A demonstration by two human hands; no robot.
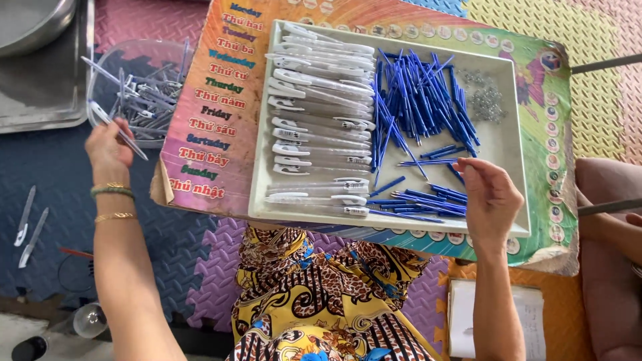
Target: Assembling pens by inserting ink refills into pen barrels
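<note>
Pinching white pen [119, 132] in L fingers [119, 127], R hand [490, 200] over blue refills [428, 200]

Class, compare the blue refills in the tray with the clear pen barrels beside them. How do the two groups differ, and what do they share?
The blue refills are thin, solid blue and heaped criss-cross; the clear pen barrels are thicker, see-through with white clips, and lie in a neat side-by-side stack. The right hand rests by the refills, not the barrels. Both groups lie in the same white tray.
</note>
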